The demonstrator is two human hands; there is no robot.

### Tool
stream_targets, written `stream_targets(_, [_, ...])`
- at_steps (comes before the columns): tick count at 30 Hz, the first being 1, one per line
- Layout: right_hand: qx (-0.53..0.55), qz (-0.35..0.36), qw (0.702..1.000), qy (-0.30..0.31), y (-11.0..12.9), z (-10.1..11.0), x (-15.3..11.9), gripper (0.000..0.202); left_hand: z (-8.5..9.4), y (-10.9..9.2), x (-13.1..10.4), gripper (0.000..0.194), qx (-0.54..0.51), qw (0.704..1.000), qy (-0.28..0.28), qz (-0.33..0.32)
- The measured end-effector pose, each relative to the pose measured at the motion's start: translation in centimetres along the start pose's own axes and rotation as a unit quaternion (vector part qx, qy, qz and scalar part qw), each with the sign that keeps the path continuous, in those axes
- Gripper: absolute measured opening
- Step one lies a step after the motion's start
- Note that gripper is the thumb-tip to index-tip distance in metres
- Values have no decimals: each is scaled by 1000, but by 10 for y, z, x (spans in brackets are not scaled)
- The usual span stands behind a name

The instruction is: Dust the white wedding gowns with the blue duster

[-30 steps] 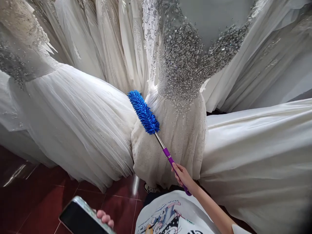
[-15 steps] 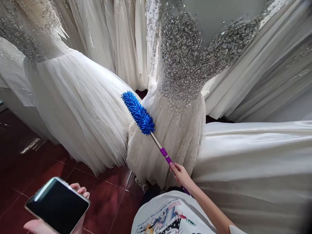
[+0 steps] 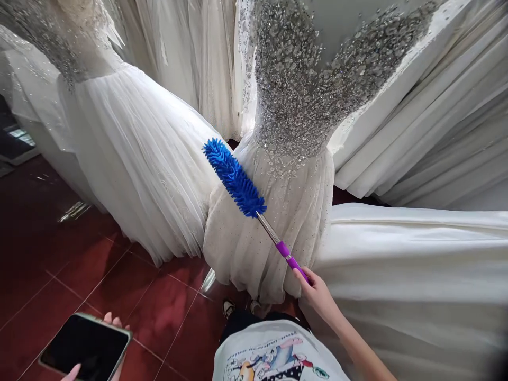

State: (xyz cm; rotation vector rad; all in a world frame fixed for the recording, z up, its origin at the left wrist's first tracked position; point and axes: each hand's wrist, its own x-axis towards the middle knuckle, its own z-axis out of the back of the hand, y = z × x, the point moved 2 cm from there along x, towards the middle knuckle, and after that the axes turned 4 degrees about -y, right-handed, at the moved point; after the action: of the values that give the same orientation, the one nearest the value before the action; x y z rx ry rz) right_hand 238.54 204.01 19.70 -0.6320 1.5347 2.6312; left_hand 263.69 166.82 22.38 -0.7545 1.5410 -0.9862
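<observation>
My right hand is wrapped around the purple grip of a duster with a blue, shaggy microfibre head and a metal rod. The duster slants up and to the left, its head in front of the skirt of a white wedding dress with a bodice thick with silver beads. Whether the fibres touch the fabric I cannot tell. At the lower left, my left hand holds a smartphone with a dark screen; the thumb is over the screen and fingertips show past its far edge.
Another white dress spreads its skirt on the left. More gowns hang behind, and a smooth white train extends to the right. Dark red floor tiles lie below, with my shoes near the hem.
The duster and my right hand have shifted slightly right. My left hand has lowered with the phone, and its thumb has come over the screen. The view has tilted a little.
</observation>
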Motion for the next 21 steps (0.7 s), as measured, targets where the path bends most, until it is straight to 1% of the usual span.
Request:
stream_targets(1, [-16,3,1000,-4,-8,1,-8,37,1,0,2,44,-14,1000,2,-7])
stream_targets(2, [-33,4,999,-12,-15,2,-15,37,1,1,4,42,-21,1000,7,-10])
stream_targets(4, [-75,-2,997,-36,-31,2,-30,36,0,2,11,49,-34,999,11,-4])
stream_targets(6, [-115,-16,991,-63,-46,0,-47,37,-2,4,19,50,-49,999,2,14])
stream_targets(8, [-145,-34,986,-80,-61,-3,-68,39,-4,8,23,40,-74,997,-9,32])
stream_targets(9, [-157,-47,983,-83,-68,-4,-79,39,-5,10,25,42,-89,995,-6,38])
stream_targets(12, [-195,-87,973,-84,-83,-5,-114,40,-7,20,25,70,-106,993,33,46])
stream_targets(14, [-209,-96,970,-84,-85,-4,-130,39,-3,27,24,73,-85,994,52,37])
stream_targets(16, [-210,-86,969,-92,-80,1,-133,40,4,32,23,71,-60,997,55,15])
stream_targets(17, [-209,-76,970,-103,-75,4,-130,40,8,34,21,70,-50,997,49,8])
stream_targets(19, [-203,-43,969,-138,-61,15,-112,42,17,35,16,64,-37,999,4,16])
stream_targets(21, [-204,0,962,-180,-43,31,-84,43,22,36,6,50,-37,997,-56,31])
